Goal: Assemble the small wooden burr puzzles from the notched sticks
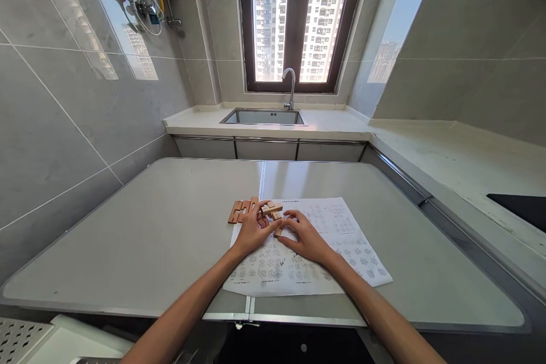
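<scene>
My left hand (255, 226) and my right hand (303, 236) meet over a printed instruction sheet (341, 239) on the grey table (170, 227). Between their fingertips sits a small cluster of notched wooden puzzle pieces (273, 211), which both hands pinch and hold together. Two or three loose wooden pieces (241, 210) lie flat just left of the cluster, at the sheet's top left corner. The fingers of both hands are curled around the cluster.
A counter with a steel sink (263, 117) and tap (290, 86) runs under the window behind the table. A second counter runs along the right with a black hob (522, 207). Tiled walls close in on the left.
</scene>
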Demonstrator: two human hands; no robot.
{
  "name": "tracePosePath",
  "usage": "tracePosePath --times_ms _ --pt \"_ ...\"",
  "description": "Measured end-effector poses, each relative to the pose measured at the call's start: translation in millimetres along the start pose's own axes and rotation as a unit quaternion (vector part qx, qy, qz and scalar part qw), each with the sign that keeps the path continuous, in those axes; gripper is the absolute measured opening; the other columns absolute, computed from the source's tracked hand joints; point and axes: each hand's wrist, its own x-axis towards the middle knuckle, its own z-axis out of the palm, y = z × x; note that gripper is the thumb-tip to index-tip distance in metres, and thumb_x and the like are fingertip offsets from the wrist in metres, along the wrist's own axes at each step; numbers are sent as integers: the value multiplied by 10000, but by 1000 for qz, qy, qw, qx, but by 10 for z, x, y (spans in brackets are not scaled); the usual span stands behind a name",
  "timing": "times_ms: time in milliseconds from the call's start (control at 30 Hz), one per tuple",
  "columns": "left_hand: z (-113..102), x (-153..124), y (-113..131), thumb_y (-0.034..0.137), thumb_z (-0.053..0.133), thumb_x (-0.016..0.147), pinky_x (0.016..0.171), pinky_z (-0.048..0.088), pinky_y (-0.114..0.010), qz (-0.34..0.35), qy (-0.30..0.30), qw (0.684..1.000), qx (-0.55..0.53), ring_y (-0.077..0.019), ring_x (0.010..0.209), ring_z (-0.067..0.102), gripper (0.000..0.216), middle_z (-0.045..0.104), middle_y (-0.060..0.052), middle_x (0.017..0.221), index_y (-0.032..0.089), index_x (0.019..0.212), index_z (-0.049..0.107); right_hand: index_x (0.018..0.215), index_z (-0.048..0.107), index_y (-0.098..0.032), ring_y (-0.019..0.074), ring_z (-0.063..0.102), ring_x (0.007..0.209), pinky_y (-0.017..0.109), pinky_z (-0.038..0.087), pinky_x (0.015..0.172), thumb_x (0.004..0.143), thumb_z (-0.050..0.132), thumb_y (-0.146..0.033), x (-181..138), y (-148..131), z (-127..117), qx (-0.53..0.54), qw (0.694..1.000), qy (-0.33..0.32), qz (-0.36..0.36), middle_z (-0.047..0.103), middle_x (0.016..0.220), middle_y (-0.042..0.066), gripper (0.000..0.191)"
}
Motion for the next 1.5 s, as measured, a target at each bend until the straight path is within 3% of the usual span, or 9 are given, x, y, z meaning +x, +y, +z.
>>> tracePosePath --times_ms 200,400,467,600,767,1100,1500 --pt "-1 -7 6 521 801 827 648 474 -266 -4 -5 1000 9 -142 683 568 702 686 -22 868 189 1395 557 1010 618 -241 276 620 1168 458 521 998 908 697 -290 13 -30 6 17 1000 15 -5 645 1256 107 139" --pt "-9 -14 35 519 791 835 640 481 -276 9 -8 1000 28 -151 682 571 689 671 -20 882 203 1398 551 1003 567 -228 224 640 873 385 537 804 875 721 -445 70 7 10 124 981 98 112 707 1066 89 295" --pt "-9 -23 54 520 798 827 636 490 -278 15 -19 999 24 -152 692 580 698 664 -25 922 208 1399 548 999 550 -232 223 661 882 363 534 769 858 740 -507 95 36 -11 234 955 99 156 716 1049 87 363" --pt "-8 -44 88 529 807 814 646 515 -282 22 -44 999 17 -135 688 570 715 648 -32 1008 235 1409 541 979 528 -236 235 694 905 344 521 740 847 756 -551 119 57 -64 444 869 48 215 709 907 46 410" --pt "-9 -57 90 524 830 800 642 507 -279 28 -57 998 24 -116 639 541 733 622 7 903 234 1409 544 988 549 -230 222 676 852 343 514 721 821 794 -486 121 4 -100 537 812 17 229 697 834 28 392" --pt "-5 -57 68 446 850 795 668 547 -284 48 -89 995 25 -123 740 596 701 642 -42 1154 276 1407 553 1027 544 -239 251 709 951 354 522 733 889 737 -458 117 -22 -120 556 804 -10 210 749 989 57 323" --pt "-19 -48 26 452 845 804 653 536 -292 79 -92 991 53 -134 740 582 675 632 -35 1147 298 1397 562 1050 557 -240 244 735 1028 441 508 1017 870 804 -485 110 -116 -176 563 797 -30 217 771 1055 62 392"
